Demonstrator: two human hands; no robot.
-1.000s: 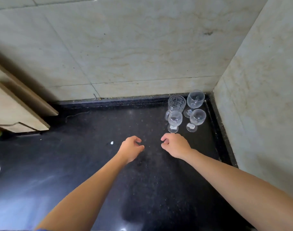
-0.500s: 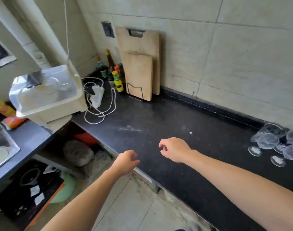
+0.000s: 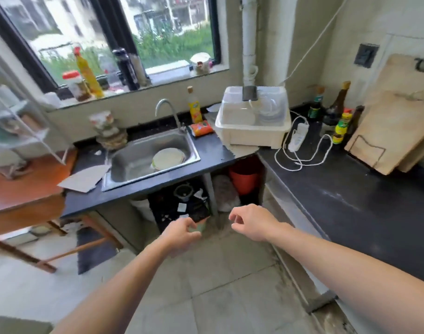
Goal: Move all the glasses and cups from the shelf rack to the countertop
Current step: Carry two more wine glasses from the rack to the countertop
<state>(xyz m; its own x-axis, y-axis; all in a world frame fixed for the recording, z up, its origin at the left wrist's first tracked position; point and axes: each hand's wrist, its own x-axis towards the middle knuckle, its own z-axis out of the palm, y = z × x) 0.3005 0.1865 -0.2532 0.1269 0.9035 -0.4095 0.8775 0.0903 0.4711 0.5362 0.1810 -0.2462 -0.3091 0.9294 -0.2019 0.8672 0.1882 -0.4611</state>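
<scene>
My left hand [image 3: 182, 233] and my right hand [image 3: 252, 221] hang side by side over the tiled floor, in front of the space under the counter. Both hold nothing and their fingers are loosely curled and apart. The black countertop [image 3: 350, 194] runs along the right. A white wire shelf rack [image 3: 15, 121] stands at the far left, blurred; I cannot make out any glasses on it. No glasses or cups on the countertop are in view now.
A steel sink [image 3: 148, 157] with plates sits under the window. Right of it stands a white dish box [image 3: 252, 119], then a power strip with cable [image 3: 297, 141], several bottles [image 3: 336, 116] and wooden cutting boards [image 3: 394, 131]. A wooden table [image 3: 25, 189] stands left.
The view has swung left, from the counter corner with the glasses to the sink and window. The glasses have left the view. Both hands stay empty, now over the floor.
</scene>
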